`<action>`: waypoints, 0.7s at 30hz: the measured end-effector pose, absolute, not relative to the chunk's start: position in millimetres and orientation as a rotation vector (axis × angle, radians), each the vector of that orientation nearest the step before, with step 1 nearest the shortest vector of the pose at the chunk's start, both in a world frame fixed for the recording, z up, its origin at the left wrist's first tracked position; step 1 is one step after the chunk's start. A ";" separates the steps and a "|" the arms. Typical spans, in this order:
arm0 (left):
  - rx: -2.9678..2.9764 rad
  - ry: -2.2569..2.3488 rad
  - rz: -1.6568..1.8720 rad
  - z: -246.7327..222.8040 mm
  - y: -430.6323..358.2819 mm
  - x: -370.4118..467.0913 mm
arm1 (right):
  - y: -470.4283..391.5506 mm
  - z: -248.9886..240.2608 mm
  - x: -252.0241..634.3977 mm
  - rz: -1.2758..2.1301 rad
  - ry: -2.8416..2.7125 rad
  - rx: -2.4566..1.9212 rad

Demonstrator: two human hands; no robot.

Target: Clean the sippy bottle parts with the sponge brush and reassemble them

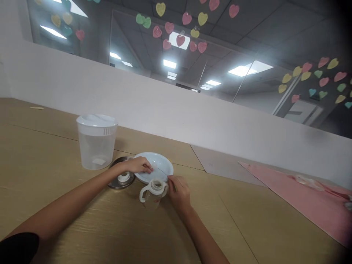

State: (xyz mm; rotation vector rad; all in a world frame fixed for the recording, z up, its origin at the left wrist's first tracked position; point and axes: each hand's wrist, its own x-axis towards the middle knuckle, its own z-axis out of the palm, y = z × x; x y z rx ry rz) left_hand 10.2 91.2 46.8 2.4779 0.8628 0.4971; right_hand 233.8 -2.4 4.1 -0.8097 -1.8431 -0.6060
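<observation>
Now, left hand (141,165): curled over pale-blue round bowl (162,165)
Right hand (179,190): pinched beside white-handled bottle (152,197)
My hold: unclear
Steel dish (118,187): white ring (124,178)

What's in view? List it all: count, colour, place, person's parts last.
lidded bucket: 1, translucent white, left of bowl
metal dish: 1, silver, beside bowl
ring: 1, white, in dish
bowl: 1, pale blue, centre
two-handled bottle: 1, clear/white, before bowl
table: 1, tan, beneath
panel: 1, grey, rear right
sheet: 1, pink, far right
blurred items: uncounted, whitish, on sheet
strip: 1, yellowish, rear left
wall: 1, white, behind table
heart notes: many, pink, yellow, green, blue, on glass
lights: several, white, in glass
sleeve: 1, black, bottom left
left hand: 1, bare, over bowl
right hand: 1, bare, beside bottle
</observation>
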 end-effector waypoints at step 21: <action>2.084 0.682 0.775 113.9 4.0 13.7 | -1.6 -7.6 229.5 -0.354 -1.886 -0.992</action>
